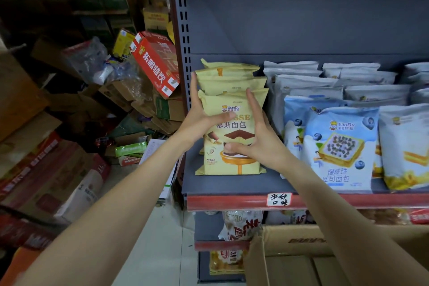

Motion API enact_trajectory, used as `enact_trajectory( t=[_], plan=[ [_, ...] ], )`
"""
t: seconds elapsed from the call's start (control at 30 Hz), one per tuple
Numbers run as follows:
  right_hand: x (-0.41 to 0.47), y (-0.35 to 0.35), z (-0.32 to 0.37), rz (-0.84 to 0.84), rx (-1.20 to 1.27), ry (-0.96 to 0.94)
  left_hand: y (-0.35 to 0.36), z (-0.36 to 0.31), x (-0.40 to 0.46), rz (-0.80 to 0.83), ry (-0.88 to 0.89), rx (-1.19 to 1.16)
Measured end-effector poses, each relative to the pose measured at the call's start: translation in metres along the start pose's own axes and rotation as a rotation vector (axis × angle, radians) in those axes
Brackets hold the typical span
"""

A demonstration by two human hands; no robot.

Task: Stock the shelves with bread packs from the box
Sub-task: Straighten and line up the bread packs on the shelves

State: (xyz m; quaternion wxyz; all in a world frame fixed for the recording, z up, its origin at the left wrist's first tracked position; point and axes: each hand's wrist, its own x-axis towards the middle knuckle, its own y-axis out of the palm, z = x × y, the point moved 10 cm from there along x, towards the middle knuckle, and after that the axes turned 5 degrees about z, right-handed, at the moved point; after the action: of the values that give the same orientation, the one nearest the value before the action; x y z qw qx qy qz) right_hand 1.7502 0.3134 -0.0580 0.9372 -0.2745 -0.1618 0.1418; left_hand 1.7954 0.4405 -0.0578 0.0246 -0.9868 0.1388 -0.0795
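Note:
A row of yellow bread packs (232, 83) stands upright at the left end of the grey shelf (232, 187). My left hand (197, 118) lies against the left side of the front yellow pack (234, 165), fingers straight up and thumb across its face. My right hand (257, 137) presses its right side, fingers extended and thumb on the picture. An open cardboard box (290, 255) sits below at the lower right, under my right forearm.
Blue-and-white bread packs (336, 146) fill the shelf to the right of the yellow row. A handwritten label (278, 199) hangs on the red shelf edge. Lower shelves hold more packs (241, 225). Cartons and a red box (155, 62) pile up on the left.

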Motion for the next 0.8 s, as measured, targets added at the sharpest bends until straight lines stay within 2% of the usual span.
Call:
enact_trajectory(
  t=[0.13, 0.23, 0.33, 0.43, 0.53, 0.8],
  plan=[
    [-0.004, -0.011, 0.000, -0.065, 0.004, -0.014, -0.001, -0.013, -0.007, -0.097, 0.097, 0.100],
    [-0.001, -0.008, 0.005, -0.015, -0.056, -0.023, -0.002, -0.022, -0.021, -0.120, 0.136, 0.149],
    [0.000, -0.005, -0.002, -0.005, -0.034, 0.002, 0.006, -0.018, -0.033, -0.047, 0.129, 0.182],
    [-0.002, -0.010, -0.020, -0.075, 0.095, 0.061, 0.021, -0.005, -0.042, 0.089, 0.107, 0.245],
    [0.003, -0.009, -0.040, -0.117, 0.205, 0.121, 0.023, 0.003, -0.039, 0.090, 0.094, 0.298],
    [0.034, 0.008, -0.046, 0.027, 0.206, 0.165, 0.004, 0.008, -0.030, 0.015, 0.105, 0.297]
  ],
)
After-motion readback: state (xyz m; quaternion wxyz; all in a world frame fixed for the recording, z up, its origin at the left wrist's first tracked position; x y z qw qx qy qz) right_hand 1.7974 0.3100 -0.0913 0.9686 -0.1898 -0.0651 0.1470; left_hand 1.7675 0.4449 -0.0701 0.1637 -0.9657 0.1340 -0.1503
